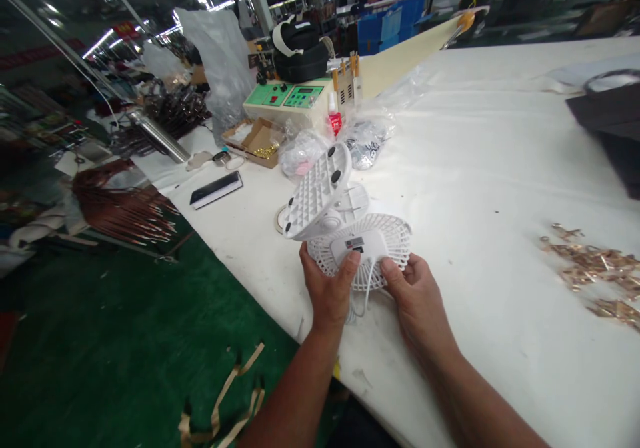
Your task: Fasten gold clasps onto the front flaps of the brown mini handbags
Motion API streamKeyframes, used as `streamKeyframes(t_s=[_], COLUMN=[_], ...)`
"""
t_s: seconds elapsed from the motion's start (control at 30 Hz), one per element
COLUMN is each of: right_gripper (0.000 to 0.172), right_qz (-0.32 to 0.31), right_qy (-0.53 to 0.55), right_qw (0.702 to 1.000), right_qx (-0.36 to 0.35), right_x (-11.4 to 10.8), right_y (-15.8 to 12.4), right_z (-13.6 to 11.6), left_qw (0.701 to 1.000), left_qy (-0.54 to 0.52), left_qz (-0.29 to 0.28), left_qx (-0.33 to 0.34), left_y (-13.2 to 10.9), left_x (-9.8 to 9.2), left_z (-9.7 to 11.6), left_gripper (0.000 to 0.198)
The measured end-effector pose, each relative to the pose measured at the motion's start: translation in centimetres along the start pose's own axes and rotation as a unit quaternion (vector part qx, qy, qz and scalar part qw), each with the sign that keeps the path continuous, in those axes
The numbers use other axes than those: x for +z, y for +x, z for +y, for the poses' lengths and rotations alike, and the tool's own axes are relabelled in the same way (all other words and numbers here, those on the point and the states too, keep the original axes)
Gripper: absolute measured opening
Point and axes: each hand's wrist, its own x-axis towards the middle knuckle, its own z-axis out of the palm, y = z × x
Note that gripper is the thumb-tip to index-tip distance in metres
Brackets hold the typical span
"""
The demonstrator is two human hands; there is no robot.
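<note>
Inspection step: left hand (327, 288) and right hand (417, 298) both closed on the white clip fan (350, 235) above the table (475, 188); next move requires a steady two-handed grip

Workshop floor, lights up high.
I see a white-covered table (500, 168), green floor (110, 341) along its left edge, strip lights (100, 40) overhead.

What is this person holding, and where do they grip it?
A small white fan. Both hands grip its round grille: the left hand with the thumb on the centre hub, the right hand at the lower rim.
</note>
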Motion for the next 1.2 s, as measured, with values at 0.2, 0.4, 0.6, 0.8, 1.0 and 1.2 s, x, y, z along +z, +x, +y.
streamKeyframes(t_s=[0.2, 0.4, 0.6, 0.8, 1.0, 1.2], right_gripper=[0.057, 0.058, 0.058, 0.057, 0.057, 0.057], right_qz=[0.003, 0.010, 0.000, -0.002, -0.012, -0.005], right_qy=[-0.020, -0.030, -0.014, -0.048, -0.024, -0.016], right_qw=[1.000, 0.999, 1.000, 0.999, 0.999, 0.999], right_qx=[0.002, 0.007, 0.007, 0.013, 0.028, 0.031], right_x=[0.01, 0.21, 0.30, -0.14, -0.32, -0.16], right_y=[-0.07, -0.14, -0.03, 0.10, 0.18, 0.28], right_z=[-0.01, -0.21, 0.04, 0.27, 0.47, 0.36], left_qw=[0.999, 0.999, 0.999, 1.000, 0.999, 0.999], left_qy=[-0.031, -0.035, -0.037, -0.016, 0.011, 0.026], left_qz=[0.000, 0.003, -0.002, -0.016, -0.022, -0.020], left_qx=[-0.026, -0.030, -0.033, 0.019, 0.043, 0.040], left_y=[-0.10, -0.09, -0.11, -0.13, 0.02, 0.08], left_x=[0.04, -0.01, -0.15, -0.12, -0.15, -0.13], left_z=[-0.03, -0.07, 0.27, 0.88, 0.70, 0.53], left_gripper=[0.076, 0.075, 0.074, 0.074, 0.077, 0.078])
